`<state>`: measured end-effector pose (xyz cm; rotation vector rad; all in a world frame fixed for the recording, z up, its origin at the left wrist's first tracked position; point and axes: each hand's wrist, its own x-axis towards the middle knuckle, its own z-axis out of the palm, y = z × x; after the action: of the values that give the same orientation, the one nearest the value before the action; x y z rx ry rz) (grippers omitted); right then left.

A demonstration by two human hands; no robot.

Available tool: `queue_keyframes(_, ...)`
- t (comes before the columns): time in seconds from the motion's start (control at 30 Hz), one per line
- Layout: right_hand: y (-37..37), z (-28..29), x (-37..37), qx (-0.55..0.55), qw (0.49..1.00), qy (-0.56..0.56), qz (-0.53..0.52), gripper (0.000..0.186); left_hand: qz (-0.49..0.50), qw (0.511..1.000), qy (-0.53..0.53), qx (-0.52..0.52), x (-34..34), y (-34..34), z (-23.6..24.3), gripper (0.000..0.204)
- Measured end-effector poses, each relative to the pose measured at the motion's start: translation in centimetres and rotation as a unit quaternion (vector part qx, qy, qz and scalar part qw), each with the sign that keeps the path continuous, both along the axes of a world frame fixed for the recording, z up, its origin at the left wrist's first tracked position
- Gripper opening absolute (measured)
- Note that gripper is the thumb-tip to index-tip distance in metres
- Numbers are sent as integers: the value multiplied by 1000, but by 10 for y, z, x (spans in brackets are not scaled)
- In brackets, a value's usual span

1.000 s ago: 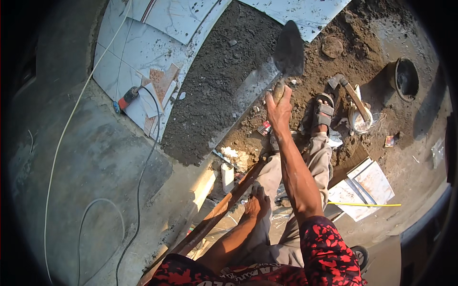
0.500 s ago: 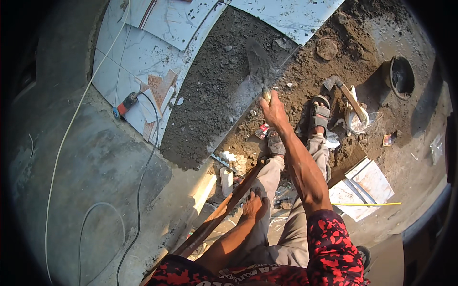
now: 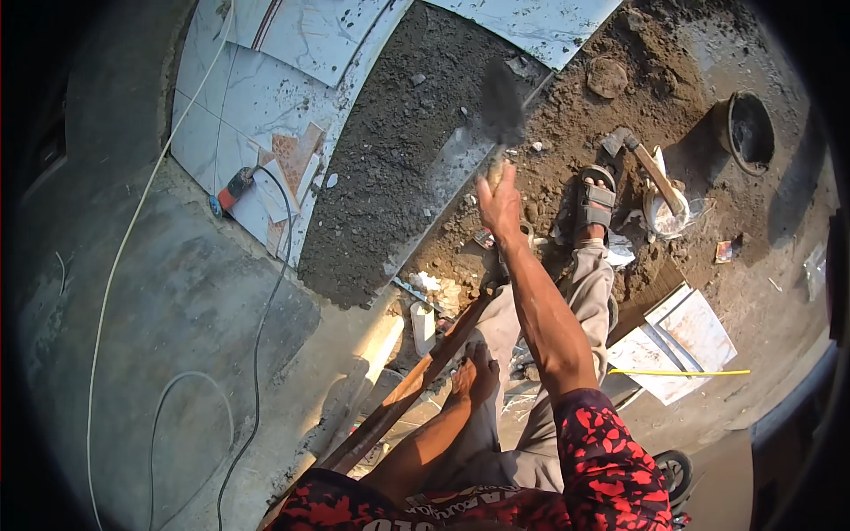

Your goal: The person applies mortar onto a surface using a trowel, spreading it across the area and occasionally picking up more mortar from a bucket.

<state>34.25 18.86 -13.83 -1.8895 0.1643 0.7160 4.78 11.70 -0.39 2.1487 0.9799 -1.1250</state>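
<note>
My right hand (image 3: pixel 502 205) is closed around the handle of a trowel (image 3: pixel 504 102). The dark blade points away from me, over the edge between the grey mortar bed (image 3: pixel 372 164) and the brown soil. My left hand (image 3: pixel 475 376) rests on my left trouser leg at the knee, its fingers laid over the cloth and holding nothing. Pale marbled tiles (image 3: pixel 292 97) border the mortar on the left, and another tile (image 3: pixel 531 26) lies at its far end.
A corded power tool (image 3: pixel 235 189) lies on the tiles beside broken tile pieces (image 3: pixel 297 159). A hatchet (image 3: pixel 653 173) leans across a white container (image 3: pixel 666 217). A black bucket (image 3: pixel 746 133) lies farther right, above stacked tile pieces (image 3: pixel 686 341). A wooden plank (image 3: pixel 403 389) runs by my left leg.
The trowel blade has swung right and up off the mortar, with my right hand moving slightly nearer. My left hand stays on my leg.
</note>
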Motion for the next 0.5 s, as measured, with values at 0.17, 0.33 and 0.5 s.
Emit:
queue_keyframes(0.17,32,46,1,69,998,0,-8,42,64,984,166,8,-21,29,-4,57)
queue_keyframes(0.33,-19,-41,-12,-71,974,-41,212,41,-35,998,29,38,-1,-15,-9,55)
queue_keyframes(0.5,4,47,19,96,992,-8,-78,39,-59,990,120,44,-19,13,-10,45)
